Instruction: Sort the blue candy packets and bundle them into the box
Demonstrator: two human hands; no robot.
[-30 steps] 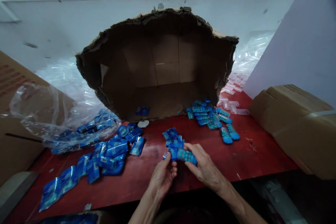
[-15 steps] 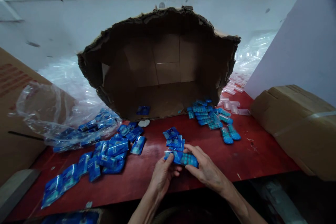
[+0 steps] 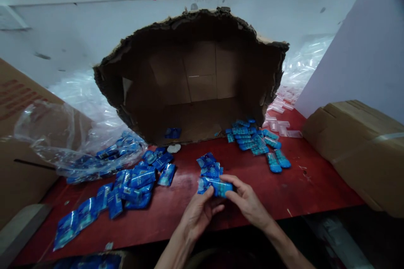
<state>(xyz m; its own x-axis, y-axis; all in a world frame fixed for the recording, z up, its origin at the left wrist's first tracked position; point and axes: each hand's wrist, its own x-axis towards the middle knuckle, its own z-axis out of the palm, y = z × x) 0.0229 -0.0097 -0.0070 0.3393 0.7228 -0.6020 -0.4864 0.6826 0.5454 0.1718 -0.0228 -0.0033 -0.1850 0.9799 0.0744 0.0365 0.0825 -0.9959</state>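
Between my two hands, just above the red table, is a small shiny blue packet (image 3: 206, 185). A blue case with rounded teal pieces (image 3: 221, 189) lies at its right end, partly covered by the packet. My left hand (image 3: 198, 212) pinches the packet from below, thumb on top. My right hand (image 3: 248, 201) grips the case's right end between thumb and fingers. Just beyond the hands lie blue packets (image 3: 211, 170), overlapping one another. More teal-filled cases (image 3: 248, 136) are piled to the right, at the carton's mouth.
A torn-edged cardboard carton (image 3: 202, 117) opens towards me at the back. Blue packets (image 3: 139, 178) are heaped at left beside a clear plastic bag (image 3: 57, 143). A closed brown box (image 3: 356, 151) stands right. Clear plastic pieces (image 3: 279, 126) lie behind. The red table (image 3: 170, 222) ends near my wrists.
My right hand has moved slightly left with the case, and less of the case shows beyond the packet. My left thumb has shifted right along the packet.
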